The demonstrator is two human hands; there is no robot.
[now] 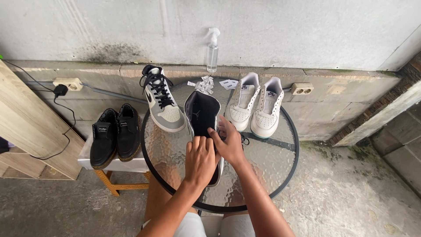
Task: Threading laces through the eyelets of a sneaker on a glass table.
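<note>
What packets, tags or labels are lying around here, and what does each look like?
Small white sachets: a loose heap at the table's far edge, crumpled, with dark print.
Two white paper slips: flat beside the sachets, behind the white sneakers.
Tongue labels on the black shoes: small pale rectangles, on the stool at left.
Spray bottle: clear, on the ledge, no label visible.

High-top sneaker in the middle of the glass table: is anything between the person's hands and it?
Nothing visible. Both the left hand and the right hand already rest on the high-top sneaker, fingers at its open tongue. Its laced mate and the white pair stand apart on the glass table.
</note>
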